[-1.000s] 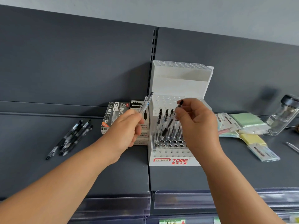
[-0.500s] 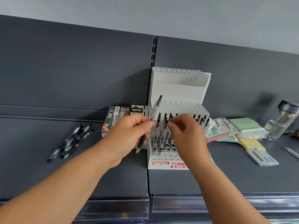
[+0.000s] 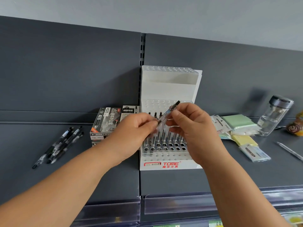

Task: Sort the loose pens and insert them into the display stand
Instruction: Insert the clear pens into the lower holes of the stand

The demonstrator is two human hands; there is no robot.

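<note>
Head view, pen (image 3: 165, 117): centre frame, tilted above display stand (image 3: 170, 166).
Grip: left hand (image 3: 131, 135) and right hand (image 3: 193, 128) both pinch it.
Handling: likely light, stiff, slick; hold mid-barrel.
Loose pens (image 3: 59, 145): left, on shelf (image 3: 49, 181).

Glossy white plastic display stand (image 3: 170, 89)

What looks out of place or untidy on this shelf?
Loose black pens lie slanted left of the display stand, not in its holes. What looks like another pen lies alone at the far right. The packets beside the green notes are heaped unevenly. Nothing looks spilled or broken.
</note>
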